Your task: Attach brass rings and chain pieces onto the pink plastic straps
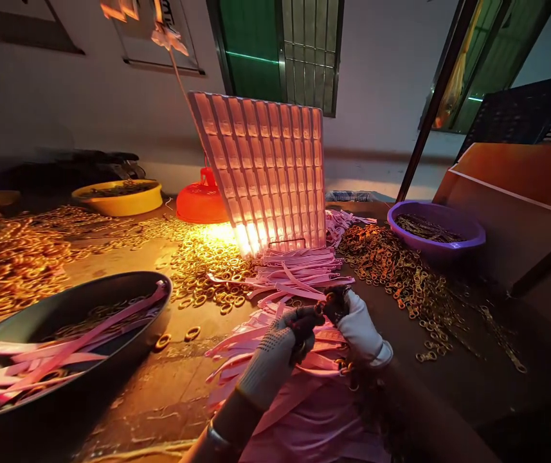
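Observation:
My left hand, in a pale dotted work glove with dark fingertips, is closed in a pinch above a heap of pink straps. Facing it, my right hand wears a white glove and is closed too, its fingertips meeting those of the left. Whatever small thing lies between the fingers is dark and I cannot make it out. Under the hands, a metal clasp shows at the straps' edge. Beyond them lies a layered stack of pink straps. Gold-coloured rings are piled to the left of that stack.
A dark-rimmed basin with straps stands at the left. Metal snap hooks heap at the right, before a purple basin. A red lamp glows beside an upright ribbed tray. A yellow basin sits farther back.

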Tool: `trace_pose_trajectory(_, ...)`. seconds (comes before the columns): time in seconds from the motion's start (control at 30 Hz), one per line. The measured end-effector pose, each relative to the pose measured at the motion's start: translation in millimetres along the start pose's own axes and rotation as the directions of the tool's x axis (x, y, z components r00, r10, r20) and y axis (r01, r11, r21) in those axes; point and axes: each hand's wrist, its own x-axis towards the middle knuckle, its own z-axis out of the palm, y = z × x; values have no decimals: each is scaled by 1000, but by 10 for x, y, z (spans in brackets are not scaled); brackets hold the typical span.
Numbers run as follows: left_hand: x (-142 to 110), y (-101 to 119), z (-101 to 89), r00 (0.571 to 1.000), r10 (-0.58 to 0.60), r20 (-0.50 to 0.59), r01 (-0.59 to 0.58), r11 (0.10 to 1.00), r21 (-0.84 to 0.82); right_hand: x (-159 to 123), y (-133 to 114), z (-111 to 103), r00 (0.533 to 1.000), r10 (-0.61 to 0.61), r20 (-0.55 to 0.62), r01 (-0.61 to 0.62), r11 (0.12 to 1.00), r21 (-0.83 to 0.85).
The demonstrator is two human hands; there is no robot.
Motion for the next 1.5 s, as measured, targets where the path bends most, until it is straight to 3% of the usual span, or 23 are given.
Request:
trace_pose_trajectory(0.13, 16, -20, 34, 999, 27, -43, -24, 996, 82, -78, -62, -6, 999, -20, 33, 21, 999, -33)
trace_pose_trajectory(0.27, -1, 45, 7, 1000, 8, -30, -4, 993, 117, -45, -166, -160, 980, -146, 135, 181, 933, -310)
trace_pose_trajectory(0.37, 24, 60, -45, 992, -118, 49, 108, 979, 170, 31, -227, -235, 908, -213, 360, 343, 872, -350)
trace_pose_trajectory(0.43, 71, 25, -83, 984, -160, 73, 146, 974, 172, 59, -262, -235, 846, -212, 489, 373, 891, -259)
trace_pose_trajectory(0.5, 127, -30, -122, 984, -166, 69, 152, 974, 168, 60, -287, -218, 816, -188, 547, 363, 903, -230)
trace_pose_trajectory(0.63, 197, -125, -189, 983, -172, 67, 157, 970, 188, 20, -299, -205, 822, -104, 559, 361, 856, -371)
trace_pose_trajectory(0.7, 193, -142, -202, 985, -158, 67, 143, 972, 186, 6, -315, -206, 841, -30, 540, 380, 743, -551)
trace_pose_trajectory(0.77, 168, -138, -195, 990, -130, 62, 118, 978, 170, 6, -355, -204, 865, 52, 500, 384, 573, -724)
trace_pose_trajectory(0.83, 130, -114, -175, 992, -108, 59, 99, 983, 152, 19, -409, -200, 874, 115, 471, 377, 450, -809)
trace_pose_trajectory(1.0, 59, 4, -133, 987, -149, 65, 143, 986, 79, 66, -514, -140, 846, 202, 493, 394, 385, -835)
trace_pose_trajectory(1.17, 73, 91, -126, 983, -182, -7, 181, 977, -110, 58, -570, 37, 868, 80, 490, 461, 239, -855)
trace_pose_trajectory(1.27, 81, 74, -150, 979, -188, -79, 170, 965, -198, 90, -608, 138, 842, 71, 535, 520, 156, -840)
trace_pose_trajectory(1.33, 75, 58, -184, 974, -193, -119, 161, 958, -236, 150, -631, 175, 792, 114, 599, 586, 131, -800)
trace_pose_trajectory(1.4, 62, 66, -224, 972, -190, -139, 150, 955, -257, 223, -631, 196, 747, 152, 648, 627, 166, -761)
trace_pose_trajectory(1.5, 37, 137, -267, 975, -176, -138, 134, 953, -271, 286, -539, 233, 743, 181, 644, 588, 283, -758)
